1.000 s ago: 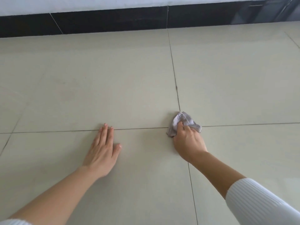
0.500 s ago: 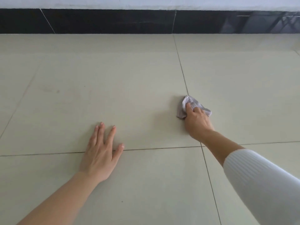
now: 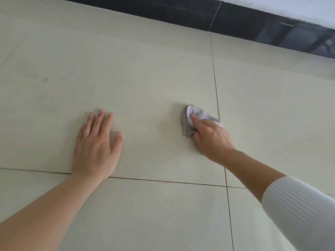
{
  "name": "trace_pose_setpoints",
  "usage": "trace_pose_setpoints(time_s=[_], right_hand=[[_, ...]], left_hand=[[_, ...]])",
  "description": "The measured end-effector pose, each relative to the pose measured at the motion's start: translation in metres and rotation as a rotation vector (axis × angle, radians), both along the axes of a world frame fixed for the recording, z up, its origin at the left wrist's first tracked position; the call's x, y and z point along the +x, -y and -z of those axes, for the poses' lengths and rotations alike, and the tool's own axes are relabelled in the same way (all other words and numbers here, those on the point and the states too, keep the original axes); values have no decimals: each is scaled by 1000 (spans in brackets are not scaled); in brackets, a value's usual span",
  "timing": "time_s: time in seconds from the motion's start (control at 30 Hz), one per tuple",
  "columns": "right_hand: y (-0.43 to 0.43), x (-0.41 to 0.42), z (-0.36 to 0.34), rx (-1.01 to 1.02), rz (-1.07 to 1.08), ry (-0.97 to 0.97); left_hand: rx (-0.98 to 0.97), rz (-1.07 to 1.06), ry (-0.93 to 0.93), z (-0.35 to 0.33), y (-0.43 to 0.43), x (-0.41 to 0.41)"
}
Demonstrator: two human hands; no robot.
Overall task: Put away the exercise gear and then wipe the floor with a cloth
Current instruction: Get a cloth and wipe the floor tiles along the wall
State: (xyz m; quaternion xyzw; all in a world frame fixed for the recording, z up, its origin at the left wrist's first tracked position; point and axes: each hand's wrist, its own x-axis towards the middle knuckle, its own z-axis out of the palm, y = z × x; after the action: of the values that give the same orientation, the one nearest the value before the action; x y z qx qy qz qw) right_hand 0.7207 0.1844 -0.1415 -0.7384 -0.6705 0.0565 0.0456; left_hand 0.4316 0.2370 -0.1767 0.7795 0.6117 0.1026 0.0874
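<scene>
A small crumpled grey cloth (image 3: 194, 116) lies on the pale tiled floor (image 3: 145, 73), just left of a grout line. My right hand (image 3: 211, 137) presses down on it, fingers closed over its near side, so part of the cloth is hidden. To its left, my left hand (image 3: 97, 144) rests flat on the floor with fingers spread and nothing in it. No exercise gear is in view.
A black skirting band (image 3: 181, 13) runs along the base of a white wall (image 3: 290, 6) at the top. Faint reddish marks (image 3: 45, 79) show on the tile at the far left. Grout lines cross near my wrists.
My right hand has pushed the cloth away from me across the grout crossing onto the farther tile, now slightly left. My left hand stays flat. The view has tilted.
</scene>
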Motion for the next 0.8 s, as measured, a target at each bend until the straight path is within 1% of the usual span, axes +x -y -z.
trace_pose_setpoints(time_s=[0.07, 0.13, 0.2, 0.23, 0.27, 0.33, 0.43, 0.5, 0.53, 0.57, 0.6, 0.63, 0.67, 0.73, 0.77, 0.8], right_hand=[[-32, 25, 2, -38, 330, -36], [-60, 36, 2, -88, 535, -30], [-82, 31, 3, -113, 607, -44], [-89, 23, 4, -101, 580, -50], [-92, 10, 3, -70, 510, -56], [-84, -21, 3, -25, 293, -73], [-47, -64, 5, 39, -165, -63], [-30, -67, 2, 29, -445, -71], [-32, -57, 0, 26, -534, -52], [-39, -46, 0, 24, -561, -28], [-49, -33, 0, 22, -511, -8], [-63, -17, 1, 41, -370, 2], [-79, 0, 3, 46, -165, 0], [-107, 35, 3, -25, 273, -47], [-118, 46, 0, -61, 446, -58], [-129, 53, -2, -103, 570, -47]], left_hand=[[11, -7, 13, 0, -1, 0], [-3, -19, 14, -1, -1, 2], [-20, -39, 5, -2, 1, 3], [-25, -44, 1, -3, 1, 3], [-31, -49, -1, -3, 1, 3], [-39, -51, 2, -4, 1, 2], [-38, -50, 6, -3, 1, 2], [-32, -51, 3, -4, 1, 2], [-33, -50, 1, -5, 1, 2], [-39, -48, -1, -5, 1, 2], [-46, -48, -1, -5, 1, 2], [-52, -49, -2, -4, 1, 2], [-55, -50, -3, -4, 1, 2], [-49, -49, -4, -4, 1, 1], [-45, -48, -6, -3, 1, 1], [-45, -47, -10, -3, 2, 1]])
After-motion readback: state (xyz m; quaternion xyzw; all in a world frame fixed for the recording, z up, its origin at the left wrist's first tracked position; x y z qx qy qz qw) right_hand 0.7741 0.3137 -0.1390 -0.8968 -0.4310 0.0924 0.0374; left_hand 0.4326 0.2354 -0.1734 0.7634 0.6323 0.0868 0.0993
